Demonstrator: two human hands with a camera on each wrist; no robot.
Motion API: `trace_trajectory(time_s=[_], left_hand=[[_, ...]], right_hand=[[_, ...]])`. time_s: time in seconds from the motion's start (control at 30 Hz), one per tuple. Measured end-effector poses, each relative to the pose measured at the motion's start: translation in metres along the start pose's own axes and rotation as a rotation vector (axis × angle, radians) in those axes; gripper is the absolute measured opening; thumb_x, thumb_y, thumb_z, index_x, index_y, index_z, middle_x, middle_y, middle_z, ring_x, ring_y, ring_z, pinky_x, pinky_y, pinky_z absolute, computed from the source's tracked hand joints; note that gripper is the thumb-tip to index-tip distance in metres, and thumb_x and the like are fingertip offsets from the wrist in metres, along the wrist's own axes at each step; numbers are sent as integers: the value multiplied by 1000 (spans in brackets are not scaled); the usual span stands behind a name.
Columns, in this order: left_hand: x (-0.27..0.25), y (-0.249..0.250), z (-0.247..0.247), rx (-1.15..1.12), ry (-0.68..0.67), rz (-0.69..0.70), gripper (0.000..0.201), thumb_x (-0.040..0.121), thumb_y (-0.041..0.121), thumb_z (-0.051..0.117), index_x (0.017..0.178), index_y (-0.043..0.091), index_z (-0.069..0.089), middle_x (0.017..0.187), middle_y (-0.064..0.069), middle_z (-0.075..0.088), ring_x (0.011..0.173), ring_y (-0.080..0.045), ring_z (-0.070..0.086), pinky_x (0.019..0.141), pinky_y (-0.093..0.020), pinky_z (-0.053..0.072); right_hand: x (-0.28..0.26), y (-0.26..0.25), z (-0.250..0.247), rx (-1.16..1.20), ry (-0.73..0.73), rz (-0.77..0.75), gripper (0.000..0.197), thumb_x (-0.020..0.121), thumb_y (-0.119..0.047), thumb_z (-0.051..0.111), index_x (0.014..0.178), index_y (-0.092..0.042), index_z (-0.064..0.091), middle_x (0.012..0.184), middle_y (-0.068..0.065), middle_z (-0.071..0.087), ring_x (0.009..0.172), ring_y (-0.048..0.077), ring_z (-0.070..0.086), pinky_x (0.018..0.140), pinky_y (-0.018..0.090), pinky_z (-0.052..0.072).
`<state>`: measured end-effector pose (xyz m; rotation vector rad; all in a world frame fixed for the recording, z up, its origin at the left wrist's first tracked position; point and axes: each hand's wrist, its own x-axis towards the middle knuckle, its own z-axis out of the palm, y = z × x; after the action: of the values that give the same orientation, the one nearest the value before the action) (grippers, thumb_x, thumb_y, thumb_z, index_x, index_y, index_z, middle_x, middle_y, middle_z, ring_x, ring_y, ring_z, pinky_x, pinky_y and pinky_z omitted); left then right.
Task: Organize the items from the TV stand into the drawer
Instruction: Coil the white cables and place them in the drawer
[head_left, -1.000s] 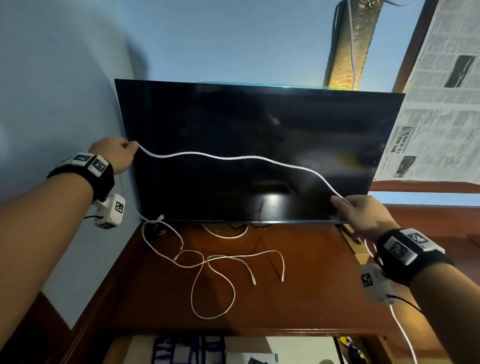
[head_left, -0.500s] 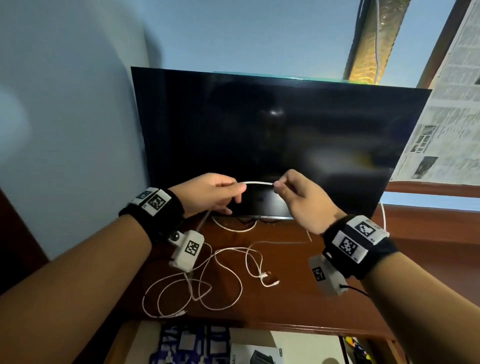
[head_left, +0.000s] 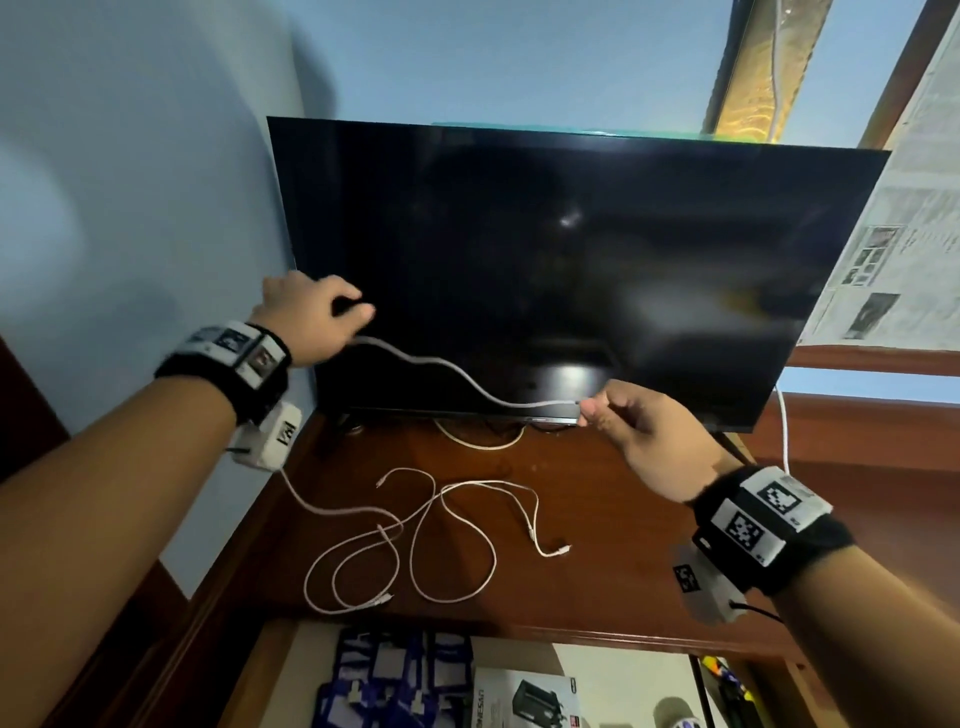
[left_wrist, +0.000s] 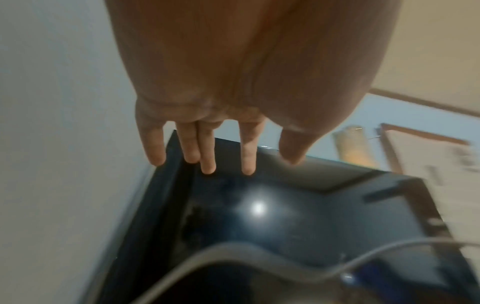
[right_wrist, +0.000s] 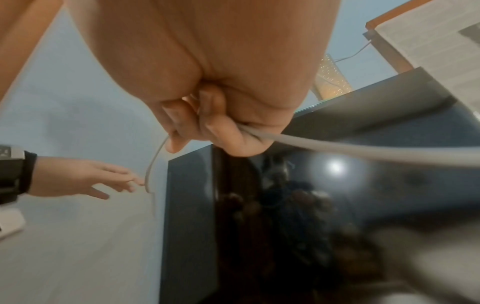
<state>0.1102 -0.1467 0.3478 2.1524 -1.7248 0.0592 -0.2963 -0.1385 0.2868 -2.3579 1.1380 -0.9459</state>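
Note:
A white cable (head_left: 452, 371) hangs in a wavy line in front of the dark TV (head_left: 571, 234). My right hand (head_left: 589, 410) pinches it near the TV's lower edge; in the right wrist view the fingers (right_wrist: 207, 131) curl round the cable (right_wrist: 337, 148). My left hand (head_left: 343, 317) is at the TV's left edge with its fingers (left_wrist: 207, 160) straight and holding nothing. The cable (left_wrist: 233, 253) passes just below that palm, and whether it touches the hand I cannot tell. It drops to a loose tangle of white cable (head_left: 415, 545) on the wooden TV stand (head_left: 597, 519).
The drawer (head_left: 623, 675) under the stand's front edge stands open. It holds blue packets (head_left: 395, 675) and a white box (head_left: 519, 696) with a black device pictured on it. A blue wall closes the left side. Another white cord (head_left: 783, 431) hangs by the TV's right edge.
Half a second ago both hands pinched a short stretch of cable close together. Now the left hand has swung up and left with its fingers straightened, and the cable spans the gap.

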Motion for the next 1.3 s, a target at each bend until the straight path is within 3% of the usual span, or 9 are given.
trace_trajectory(time_s=[0.1,0.2,0.3,0.5,0.63,0.77,0.87,1.13,1.3], left_hand=[[-38,63,29,-294,-163,270,73,92,81,24,131,35,65,127,-1,71,125,-20,60,112,-44,43],[-84,114,44,-645,-482,224,61,106,61,30,102,21,75,99,1,79,95,-9,71,100,-38,51],[-84,102,54,-702,-363,186,53,103,60,44,78,18,64,68,3,61,69,-14,59,92,-48,54],[-32,27,15,-539,72,24,55,108,48,43,75,6,56,69,-6,53,68,-24,56,67,-36,41],[-31,25,14,-237,19,107,61,105,58,34,81,14,69,72,3,61,82,-27,64,81,-38,49],[-72,77,37,-439,-207,316,60,106,61,27,112,26,74,111,4,72,108,-9,65,103,-35,47],[-102,103,50,-644,-451,324,57,106,59,32,95,21,73,85,7,74,84,-9,70,89,-32,56],[-82,72,27,-562,-224,279,54,106,58,39,73,18,53,63,2,50,50,-10,56,62,-30,52],[-67,74,16,-411,-19,409,56,108,52,39,64,17,43,57,2,41,51,-13,43,55,-31,38]], right_hand=[[14,-18,20,22,59,-35,23,103,-38,56,83,-29,63,69,-8,60,65,7,55,62,17,42],[22,-29,26,19,79,-33,25,103,-42,55,87,-26,65,69,-4,60,62,8,54,60,22,43],[18,-24,18,56,29,-5,25,100,-42,60,84,-24,65,68,-7,62,61,3,54,61,19,43],[-16,7,20,-48,-54,-35,27,97,-47,54,80,-30,66,68,-14,62,66,3,60,63,15,42],[-16,-8,35,-44,-76,-56,32,102,-43,51,73,-29,57,65,-18,54,63,1,52,61,12,37],[-3,-35,46,71,-40,-42,25,104,-35,57,80,-32,62,71,-25,58,65,0,54,62,13,38],[1,-50,43,161,-3,-11,21,102,-32,60,85,-26,69,70,-24,61,64,-2,56,61,12,39],[-21,-59,38,332,-141,122,27,101,-39,59,79,-26,67,55,-2,55,45,24,57,48,42,51],[-34,-61,59,389,-240,130,35,100,-39,60,77,-12,63,61,1,69,53,12,58,58,37,49]])
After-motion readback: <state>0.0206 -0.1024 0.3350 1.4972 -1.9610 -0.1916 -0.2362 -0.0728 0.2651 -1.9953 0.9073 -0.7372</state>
